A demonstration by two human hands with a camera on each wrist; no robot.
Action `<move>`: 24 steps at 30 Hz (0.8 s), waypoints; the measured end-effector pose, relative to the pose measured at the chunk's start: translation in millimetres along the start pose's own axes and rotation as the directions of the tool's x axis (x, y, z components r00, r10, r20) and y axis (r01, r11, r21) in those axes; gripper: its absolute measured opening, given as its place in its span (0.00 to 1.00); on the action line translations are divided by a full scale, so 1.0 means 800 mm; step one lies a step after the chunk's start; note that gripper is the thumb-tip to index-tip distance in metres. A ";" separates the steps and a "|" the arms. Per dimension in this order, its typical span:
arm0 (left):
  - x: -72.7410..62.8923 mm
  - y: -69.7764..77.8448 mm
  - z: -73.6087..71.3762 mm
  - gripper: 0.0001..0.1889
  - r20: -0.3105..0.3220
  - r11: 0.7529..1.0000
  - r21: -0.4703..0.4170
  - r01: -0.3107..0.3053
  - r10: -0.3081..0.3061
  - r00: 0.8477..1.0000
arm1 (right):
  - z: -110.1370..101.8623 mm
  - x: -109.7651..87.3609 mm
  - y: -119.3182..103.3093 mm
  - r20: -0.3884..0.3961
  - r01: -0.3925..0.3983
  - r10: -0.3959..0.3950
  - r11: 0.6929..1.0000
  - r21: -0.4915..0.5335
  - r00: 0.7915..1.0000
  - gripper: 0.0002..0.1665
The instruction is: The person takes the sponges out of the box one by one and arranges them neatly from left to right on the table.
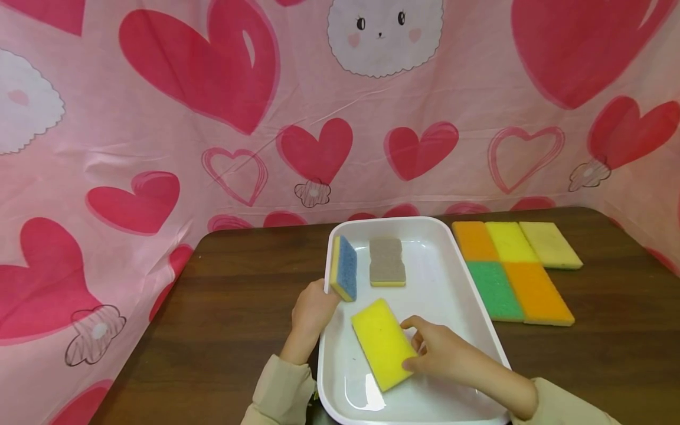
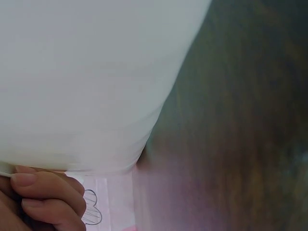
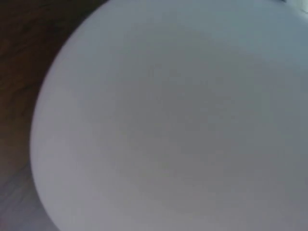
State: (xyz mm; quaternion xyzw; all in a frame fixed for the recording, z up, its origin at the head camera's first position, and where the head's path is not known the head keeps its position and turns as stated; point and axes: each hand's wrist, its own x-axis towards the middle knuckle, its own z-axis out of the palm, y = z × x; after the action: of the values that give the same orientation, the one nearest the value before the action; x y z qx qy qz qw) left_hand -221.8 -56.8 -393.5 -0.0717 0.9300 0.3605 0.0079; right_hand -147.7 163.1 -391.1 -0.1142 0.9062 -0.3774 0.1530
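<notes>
A white tray [image 1: 451, 295] stands on the table, and my left hand [image 1: 314, 307] grips its left rim. In the left wrist view, the curled fingers [image 2: 50, 187] lie by the tray wall [image 2: 96, 86]. My right hand [image 1: 443, 354] holds a yellow sponge [image 1: 381, 342] by its right edge, thumb at the near corner and index finger farther up. The sponge lies slanted, low in the tray's near half. Just beyond my left hand, a blue-and-yellow sponge [image 1: 347, 268] stands on edge against the left wall. A grey-topped sponge [image 1: 386, 260] lies flat at the far end.
Right of the tray, several scouring sponges lie side by side: orange [image 1: 473, 239], yellow [image 1: 511, 241], pale yellow [image 1: 552, 245], green [image 1: 494, 289] and another orange one [image 1: 539, 292]. The dark wooden table [image 1: 239, 295] meets a pink heart-patterned cloth [image 1: 366, 100] behind.
</notes>
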 end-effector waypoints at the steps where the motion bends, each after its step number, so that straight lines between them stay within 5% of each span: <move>1: 0.000 0.000 0.000 0.15 -0.001 1.000 0.000 -0.001 0.001 1.000 | -0.001 -0.001 0.000 -0.007 -0.004 0.004 1.000 0.003 1.000 0.33; 11: 0.000 0.001 0.000 0.15 -0.002 1.000 -0.002 -0.001 0.001 1.000 | -0.024 -0.007 0.003 -0.094 -0.010 0.007 1.000 -0.029 0.996 0.31; 24: 0.000 0.002 -0.001 0.14 0.008 1.000 -0.010 0.015 -0.015 1.000 | -0.078 -0.016 0.017 -0.167 -0.026 0.038 0.997 0.072 0.985 0.32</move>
State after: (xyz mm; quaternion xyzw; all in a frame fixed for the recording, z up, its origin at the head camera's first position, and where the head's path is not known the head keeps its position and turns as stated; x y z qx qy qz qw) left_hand -221.6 -56.5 -391.8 -0.0772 0.9276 0.3653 0.0138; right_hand -159.9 216.9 -356.5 -0.0621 0.9039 -0.4145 0.0860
